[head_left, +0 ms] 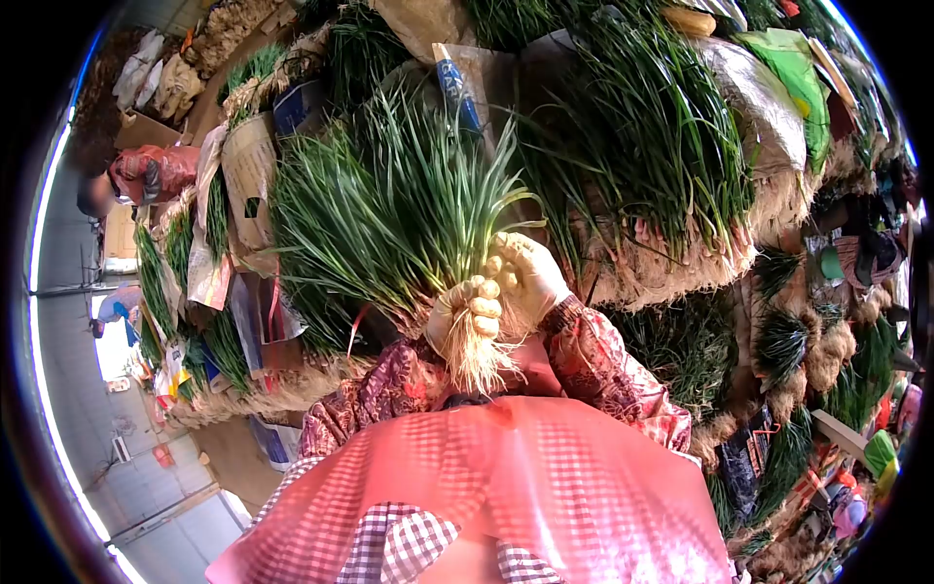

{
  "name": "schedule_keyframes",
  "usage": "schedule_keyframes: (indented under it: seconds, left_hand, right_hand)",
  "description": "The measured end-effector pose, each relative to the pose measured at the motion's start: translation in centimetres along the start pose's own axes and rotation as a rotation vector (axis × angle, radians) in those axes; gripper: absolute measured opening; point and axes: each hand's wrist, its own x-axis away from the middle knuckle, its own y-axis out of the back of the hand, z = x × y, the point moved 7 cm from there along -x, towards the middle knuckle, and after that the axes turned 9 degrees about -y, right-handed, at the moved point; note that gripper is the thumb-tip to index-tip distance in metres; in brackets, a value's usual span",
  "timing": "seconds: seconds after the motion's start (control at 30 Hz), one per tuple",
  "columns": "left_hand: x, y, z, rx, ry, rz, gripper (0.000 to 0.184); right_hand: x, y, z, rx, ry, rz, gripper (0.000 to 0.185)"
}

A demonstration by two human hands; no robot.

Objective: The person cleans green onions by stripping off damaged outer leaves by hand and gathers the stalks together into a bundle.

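In the head view, my left hand (459, 313), in a pale glove, is closed round the lower stems of a bunch of green onion-like plants (399, 209). Long green leaves fan up and to the left, while pale stringy roots (479, 362) hang below the fist. My right hand (528, 274), gloved alike, touches the right edge of the bunch beside the left fingers. Its fingers are bent in against the stems, and exactly what they pinch is partly hidden. A yellowish leaf (518, 202) curls out just above the right hand.
A large pile of similar rooted plants (652, 127) lies ahead on the right. White plastic sacking (759, 97) and a green bag (793, 83) lie beside it. Red sheeting (584, 477) covers my lap. Another person in a red top (161, 175) is at the far left.
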Motion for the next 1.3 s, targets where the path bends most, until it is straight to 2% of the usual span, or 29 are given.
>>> schedule_keyframes:
  seconds: [0.1,0.23,0.27,0.33,0.37,0.4,0.5,0.53,0.57,0.6,0.63,0.67,0.7,0.77,0.8,0.83,0.93,1.07,1.1,1.17,1.2,1.3]
  left_hand:
    - [0.1,0.3,0.7,0.085,0.009,0.071,0.03]
    - [0.5,0.9,1.2,0.11,0.051,0.085,0.033]
    - [0.8,0.4,1.8,0.161,0.063,0.097,0.032]
    - [1.2,0.3,1.8,0.172,0.052,0.128,0.031]
    - [1.2,0.7,1.8,0.18,0.041,0.134,0.031]
    - [1.1,0.6,1.9,0.199,0.065,0.147,0.029]
    - [1.6,0.7,2.1,0.215,0.063,0.116,0.025]
    - [1.7,0.5,2.0,0.189,0.024,0.071,0.023]
    - [1.7,0.5,1.9,0.164,-0.01,0.033,0.022]
    - [1.4,-0.7,2.8,0.11,0.135,0.166,0.024]
    - [-0.1,-0.6,2.7,0.088,0.144,0.199,0.021]
    - [-1.6,-0.5,3.3,0.07,0.186,0.202,0.021]
    - [-2.7,-0.1,4.2,0.052,0.21,0.148,0.021]
    - [-4.2,1.3,5.2,-0.046,0.226,0.003,0.021]
    - [-4.4,1.7,5.5,-0.106,0.23,-0.059,0.02]
    - [-4.1,2.0,5.6,-0.166,0.214,-0.106,0.02]
    - [-3.3,3.2,5.5,-0.264,0.222,-0.198,0.019]
    - [-3.0,3.5,5.6,-0.321,0.237,-0.277,0.019]
    - [-2.9,3.5,5.6,-0.334,0.241,-0.293,0.018]
    - [-3.0,3.4,5.3,-0.352,0.246,-0.313,0.018]
    - [-2.8,3.4,5.1,-0.364,0.239,-0.321,0.018]
    - [-2.3,3.5,4.6,-0.382,0.234,-0.344,0.017]
  right_hand:
    - [1.0,-1.8,0.1,-0.033,-0.041,0.079,0.01]
    - [0.9,-1.1,1.1,-0.039,0.087,0.042,0.013]
    - [0.8,-0.3,0.5,-0.138,0.066,-0.071,0.013]
    - [0.2,0.0,0.1,-0.091,0.033,-0.02,0.013]
    - [-0.5,0.5,-0.7,-0.206,-0.045,0.005,0.013]
    - [-0.6,0.2,-1.1,-0.201,-0.077,-0.068,0.013]
    - [1.6,0.9,0.0,0.16,0.032,-0.265,0.016]
    - [2.0,1.1,0.8,0.272,0.141,-0.242,0.015]
    - [1.9,1.3,1.5,0.44,0.35,-0.31,0.015]
    - [3.2,1.4,2.9,0.853,0.58,-0.461,0.02]
    - [6.6,-2.3,5.2,1.217,0.957,-0.34,0.024]
    - [6.7,-1.3,5.7,1.409,1.022,-0.377,0.025]
    - [5.7,-0.2,4.9,1.615,0.964,-0.383,0.024]
    - [5.2,-1.3,3.9,1.539,0.823,-0.196,0.019]
    - [6.5,-3.9,4.5,1.516,0.702,-0.154,0.022]
    - [4.2,-3.1,2.9,1.436,0.656,-0.147,0.022]
    - [4.7,-3.3,2.5,1.489,0.82,-0.144,0.023]
    - [6.5,-2.6,4.1,1.55,0.919,-0.334,0.046]
    - [7.8,-3.6,4.8,1.498,1.107,-0.324,0.043]
    - [6.7,-3.1,4.2,1.495,1.229,-0.295,0.036]
    - [6.8,-3.1,4.1,1.515,1.242,-0.284,0.028]
    - [7.4,-2.5,4.0,1.593,1.238,-0.252,0.024]
